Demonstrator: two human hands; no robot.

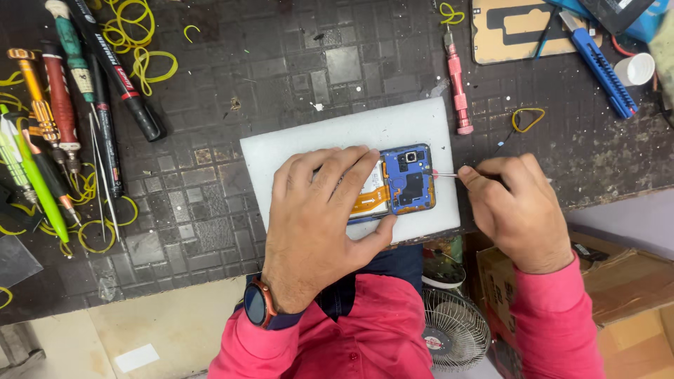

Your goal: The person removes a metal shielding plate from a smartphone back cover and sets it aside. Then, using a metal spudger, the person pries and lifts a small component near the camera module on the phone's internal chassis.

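Your left hand (319,224) pins the opened phone (404,181) flat on the white pad (309,144); back cover's already off, blue board still in. Right hand (516,210), just right of the phone, pinches a thin tool (449,175) at its edge.

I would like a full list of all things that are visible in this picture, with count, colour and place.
opened phone: one, blue inside with an orange strip, on the white pad
white pad: one, white, middle of the dark mat
dark mat: one, dark grey, covers the bench
screwdrivers: several, red, green, black, orange, far left
rubber bands: many, yellow, scattered on the mat
pink screwdriver: one, above the pad's right corner
utility knife: one, blue, top right
phone back cover: one, tan, top right
small cup: one, white, right edge
fan: one, white grille, below the bench
cardboard box: one, brown, lower right
watch: one, dark, left wrist
left hand: rests on the phone
right hand: grip on a thin tool at the phone's edge
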